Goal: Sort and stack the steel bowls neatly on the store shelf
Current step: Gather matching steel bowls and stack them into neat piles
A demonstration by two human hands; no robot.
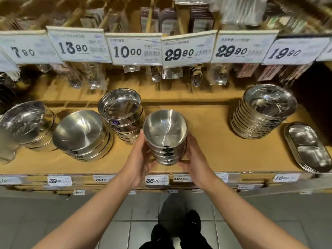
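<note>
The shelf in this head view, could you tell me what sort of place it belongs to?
Most likely a shop's kitchenware aisle: hanging price cards, shelf-edge price labels, and stacks of steel bowls on the wooden shelf.

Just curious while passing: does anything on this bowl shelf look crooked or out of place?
Yes. The tall bowl stack behind the left hand leans, its bowls stepped rather than aligned. The stack held in both hands looks even.

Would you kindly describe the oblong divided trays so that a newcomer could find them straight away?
Start at the brown shelf below the row of hanging price cards and follow it to its far right end. There, just right of the tall stack of round plates, lie the divided trays. They alone are oblong with compartments; everything else on the shelf is round.
</note>
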